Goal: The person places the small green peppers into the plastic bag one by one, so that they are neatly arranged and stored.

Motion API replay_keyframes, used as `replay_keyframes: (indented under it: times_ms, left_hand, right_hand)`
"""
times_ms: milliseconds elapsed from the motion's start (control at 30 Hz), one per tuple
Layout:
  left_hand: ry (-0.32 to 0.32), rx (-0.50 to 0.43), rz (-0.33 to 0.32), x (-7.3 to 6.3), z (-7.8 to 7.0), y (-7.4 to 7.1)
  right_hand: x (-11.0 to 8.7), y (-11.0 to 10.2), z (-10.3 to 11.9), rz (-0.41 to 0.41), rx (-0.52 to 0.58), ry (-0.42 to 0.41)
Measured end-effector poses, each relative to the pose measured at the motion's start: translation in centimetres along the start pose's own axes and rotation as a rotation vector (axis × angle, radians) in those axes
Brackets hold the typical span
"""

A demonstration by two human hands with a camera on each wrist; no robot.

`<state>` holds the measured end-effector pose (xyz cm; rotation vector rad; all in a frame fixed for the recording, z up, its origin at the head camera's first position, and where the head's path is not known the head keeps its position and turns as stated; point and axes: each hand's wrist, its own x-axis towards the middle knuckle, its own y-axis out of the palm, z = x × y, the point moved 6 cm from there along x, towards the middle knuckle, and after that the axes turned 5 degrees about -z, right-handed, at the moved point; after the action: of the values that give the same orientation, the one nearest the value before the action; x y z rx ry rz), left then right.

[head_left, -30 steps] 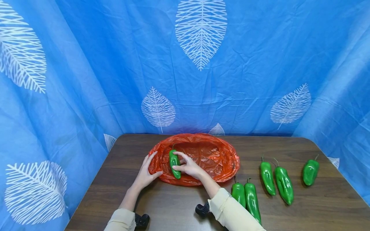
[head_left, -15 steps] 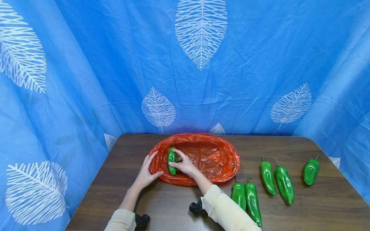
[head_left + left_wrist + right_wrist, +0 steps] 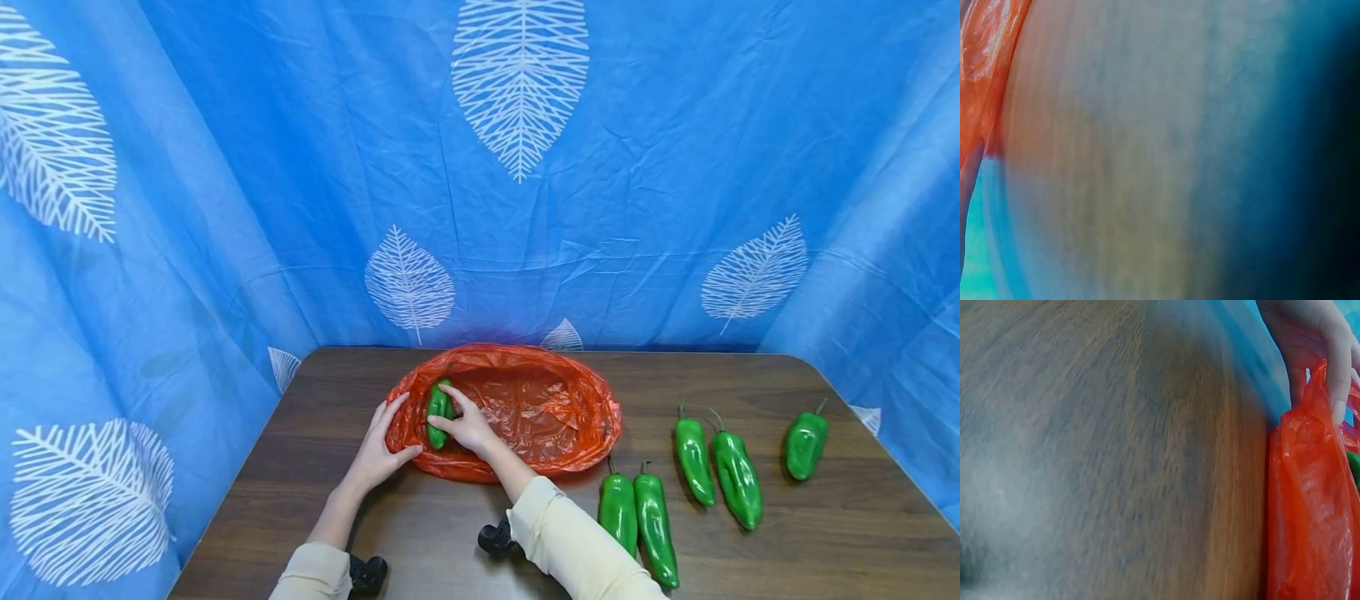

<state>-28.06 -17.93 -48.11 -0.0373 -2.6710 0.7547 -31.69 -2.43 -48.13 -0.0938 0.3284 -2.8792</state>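
An open red plastic bag (image 3: 525, 462) stands at the back of the table, its mouth spread into a wide oval. My left hand (image 3: 378, 454) holds the bag's left end, fingers along the rim and thumb at the front edge; the right wrist view shows its thumb over the plastic. With thumb and fingers, my right hand (image 3: 472, 425) holds a green pepper (image 3: 437, 427) upright inside the left part of the bag. In the left wrist view only a strip of bag (image 3: 982, 81) and part of a finger show. The right hand is outside the right wrist view.
Several green peppers lie on the brown wooden table (image 3: 442, 542): a pair (image 3: 655, 529) near the bag's front right, two (image 3: 738, 479) farther right, and a shorter one (image 3: 807, 446) by the right edge. A blue curtain (image 3: 637, 183) with white leaves hangs behind.
My right hand has moved left and slightly back with the green pepper, bringing it closer to the bag's left wall. The left hand has kept its place.
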Motion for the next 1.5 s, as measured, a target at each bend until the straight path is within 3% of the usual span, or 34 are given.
replay_keyframes:
  times_ms: [233, 767, 1100, 1500]
  left_hand:
    - [-0.005, -0.002, 0.003, 0.1, 0.1, 0.0]
    - [-0.026, -0.013, 0.015, 0.0, 0.6, 0.0]
    - [-0.008, -0.001, 0.016, -0.1, 0.3, 0.1]
    - [-0.016, 0.002, 0.015, -0.1, 0.3, 0.1]
  right_hand:
    - [0.8, 0.7, -1.5, 0.025, 0.031, 0.051]
    - [0.5, 0.5, -1.2, -0.003, -0.129, -0.068]
    - [0.3, 0.4, -1.5, -0.029, -0.133, -0.127]
    - [0.1, 0.3, -1.3, -0.011, -0.131, -0.121]
